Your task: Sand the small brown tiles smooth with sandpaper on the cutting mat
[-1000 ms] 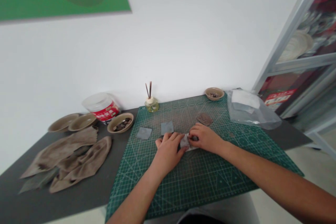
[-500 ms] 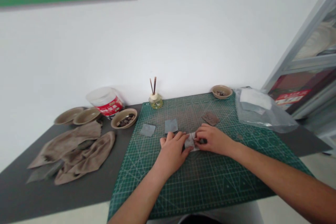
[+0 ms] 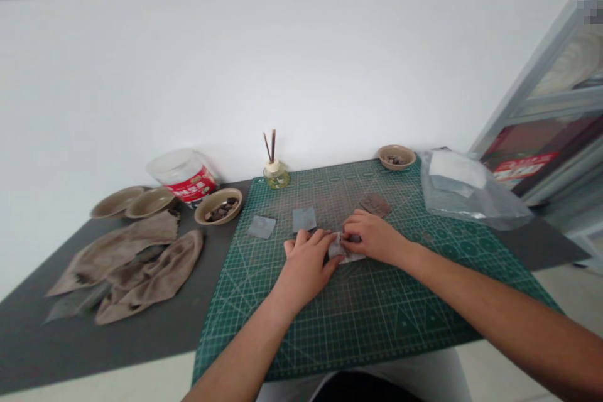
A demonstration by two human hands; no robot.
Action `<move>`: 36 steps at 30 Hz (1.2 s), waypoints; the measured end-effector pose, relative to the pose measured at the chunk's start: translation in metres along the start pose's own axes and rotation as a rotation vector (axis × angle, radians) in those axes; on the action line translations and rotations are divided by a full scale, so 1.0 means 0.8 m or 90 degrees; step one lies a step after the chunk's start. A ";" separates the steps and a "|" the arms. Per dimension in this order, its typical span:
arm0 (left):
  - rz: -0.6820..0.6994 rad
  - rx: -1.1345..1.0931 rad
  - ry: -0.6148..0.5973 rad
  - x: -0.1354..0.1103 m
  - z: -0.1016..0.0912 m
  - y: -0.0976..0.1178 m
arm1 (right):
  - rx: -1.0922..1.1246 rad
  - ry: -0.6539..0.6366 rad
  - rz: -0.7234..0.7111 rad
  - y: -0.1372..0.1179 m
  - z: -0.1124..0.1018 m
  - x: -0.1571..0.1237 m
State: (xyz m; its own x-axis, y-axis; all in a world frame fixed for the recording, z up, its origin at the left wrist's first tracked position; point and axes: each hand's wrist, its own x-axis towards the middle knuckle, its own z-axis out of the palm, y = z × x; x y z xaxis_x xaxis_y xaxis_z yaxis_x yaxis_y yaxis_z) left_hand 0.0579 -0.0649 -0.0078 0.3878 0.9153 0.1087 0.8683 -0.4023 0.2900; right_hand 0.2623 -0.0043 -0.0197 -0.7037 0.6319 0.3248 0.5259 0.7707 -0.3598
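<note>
On the green cutting mat, a small whitish-grey sheet lies flat between my two hands. My left hand presses its left part down, thumb near the close edge and fingers along the far side. Pinched in the fingertips of my right hand is a small dark piece, held low against the sheet; my fingers cover most of it. Beyond my left hand are two grey squares, one nearer the middle and another further left. A brown sheet with dark marks lies just past my right hand.
Small dark pieces fill a bowl at the left; another bowl stands far right. A plastic bag lies at the right. A reed diffuser, a red-labelled tub and crumpled brown cloth are also around.
The view has tilted slightly. My right hand has slid a little to the left along the sheet, showing more of the sheet beneath it. My left hand stays in place.
</note>
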 end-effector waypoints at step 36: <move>-0.014 0.054 0.011 0.000 -0.001 0.007 | -0.069 0.016 -0.014 -0.001 0.004 -0.005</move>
State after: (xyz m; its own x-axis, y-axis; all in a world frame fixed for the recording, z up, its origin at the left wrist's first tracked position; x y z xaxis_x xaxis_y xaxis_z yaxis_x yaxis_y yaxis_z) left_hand 0.0621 -0.0672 -0.0052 0.3632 0.9241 0.1190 0.9001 -0.3809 0.2114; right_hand 0.2634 -0.0077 -0.0238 -0.7042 0.6153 0.3544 0.5597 0.7881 -0.2561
